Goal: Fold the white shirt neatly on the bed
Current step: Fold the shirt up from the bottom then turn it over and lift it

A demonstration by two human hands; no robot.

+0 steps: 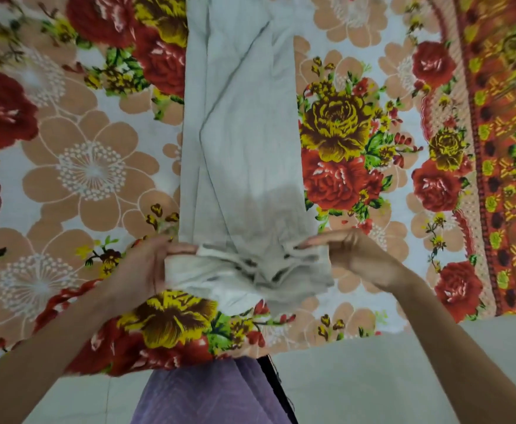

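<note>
The white shirt (241, 133) lies on the bed as a long narrow strip, its sides folded in, running from the top of the view down toward me. Its near end is bunched and lifted off the cover. My left hand (146, 264) grips the left corner of that near end. My right hand (351, 255) pinches the right corner, fingers pointing left. Both hands hold the cloth just above the bed's near edge.
The bed (91, 166) wears a floral cover with red, yellow and peach flowers and an orange patterned border (501, 179) at the right. Pale floor (372, 377) lies below the bed's edge. My purple garment (207, 393) shows at the bottom centre.
</note>
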